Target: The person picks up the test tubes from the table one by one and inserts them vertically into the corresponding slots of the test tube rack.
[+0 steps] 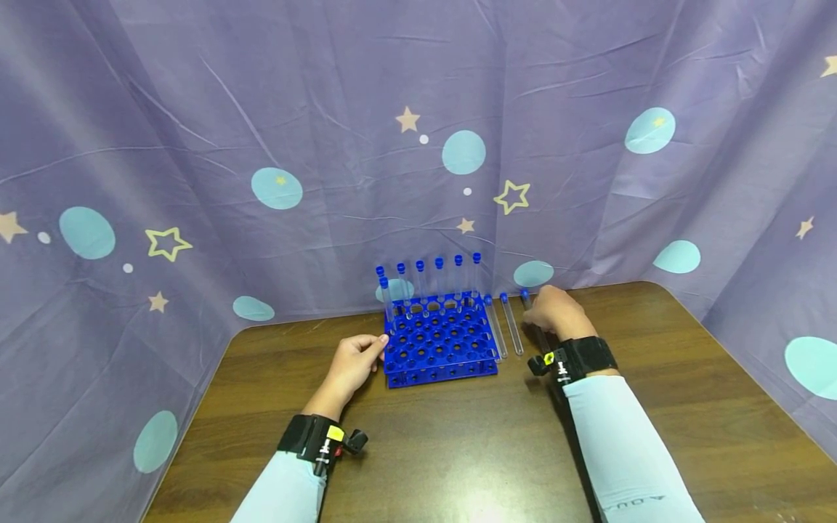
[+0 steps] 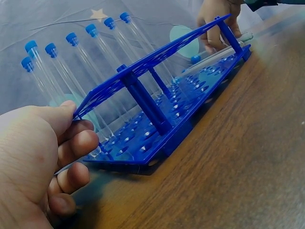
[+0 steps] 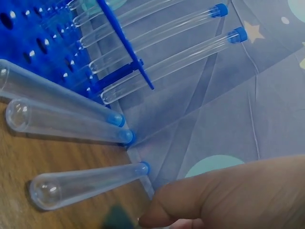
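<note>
My left hand (image 1: 353,363) pinches the left edge of a blue test tube rack (image 1: 441,345); in the left wrist view the thumb is on its upper plate, with the index finger just below. Several clear test tubes (image 2: 102,45) with blue caps stand in the rack, along its back row and at its left end. Three more capped tubes lie on the table right of it: one near the rack (image 1: 496,330), one beside that (image 1: 512,325), and a third (image 3: 90,184) farther right. Over this third tube, my right hand (image 1: 556,312) reaches down with bent fingers near its cap. Its fingertips are mostly hidden.
The wooden table (image 1: 445,450) meets a purple curtain (image 1: 366,160) with stars and teal spots close behind the rack. A black strap with a small device sits on each wrist, the left strap (image 1: 304,434) and the right strap (image 1: 591,356).
</note>
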The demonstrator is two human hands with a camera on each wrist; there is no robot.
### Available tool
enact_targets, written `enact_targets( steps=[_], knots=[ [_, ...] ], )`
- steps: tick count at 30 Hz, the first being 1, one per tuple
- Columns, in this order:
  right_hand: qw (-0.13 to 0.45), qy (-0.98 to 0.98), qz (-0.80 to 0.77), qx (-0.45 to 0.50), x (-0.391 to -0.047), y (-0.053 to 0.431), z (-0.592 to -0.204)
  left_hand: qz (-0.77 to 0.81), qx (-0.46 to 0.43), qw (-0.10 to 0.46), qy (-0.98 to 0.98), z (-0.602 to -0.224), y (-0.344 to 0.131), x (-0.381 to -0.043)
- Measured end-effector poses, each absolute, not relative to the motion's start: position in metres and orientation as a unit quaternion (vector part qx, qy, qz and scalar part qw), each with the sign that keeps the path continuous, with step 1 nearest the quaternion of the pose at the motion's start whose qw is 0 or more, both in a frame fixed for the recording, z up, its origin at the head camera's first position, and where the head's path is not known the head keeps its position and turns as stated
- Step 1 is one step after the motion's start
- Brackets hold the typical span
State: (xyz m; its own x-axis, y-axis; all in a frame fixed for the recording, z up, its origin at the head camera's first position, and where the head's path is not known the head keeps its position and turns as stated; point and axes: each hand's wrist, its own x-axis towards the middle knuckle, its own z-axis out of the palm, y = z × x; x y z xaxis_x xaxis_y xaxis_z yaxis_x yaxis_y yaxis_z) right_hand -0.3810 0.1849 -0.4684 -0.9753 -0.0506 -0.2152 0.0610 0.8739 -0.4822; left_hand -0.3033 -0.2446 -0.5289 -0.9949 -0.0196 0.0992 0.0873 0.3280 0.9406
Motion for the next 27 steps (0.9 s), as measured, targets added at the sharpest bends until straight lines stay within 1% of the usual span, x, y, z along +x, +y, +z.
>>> enact_targets(
  steps=[5, 9, 16, 23, 27],
  knots=[
    [0.083, 0.959, -0.270, -0.009, -0.383, 0.184, -0.465, -0.581, -0.023, 0.051, -0.812, -0.530, -0.244, -0.304],
    [0.072, 0.954, -0.290, -0.014, -0.384, 0.181, -0.461, -0.579, -0.023, 0.055, -0.813, -0.530, -0.244, -0.304],
    [0.034, 0.949, -0.312, -0.020, -0.380, 0.179, -0.453, -0.578, -0.025, 0.055, -0.814, -0.530, -0.244, -0.304],
    [0.023, 0.940, -0.341, -0.018, -0.378, 0.176, -0.445, -0.573, -0.026, 0.058, -0.817, -0.529, -0.244, -0.304],
    [-0.002, 0.937, -0.348, -0.027, -0.378, 0.174, -0.441, -0.575, -0.023, 0.057, -0.816, -0.529, -0.245, -0.304]
  ],
)
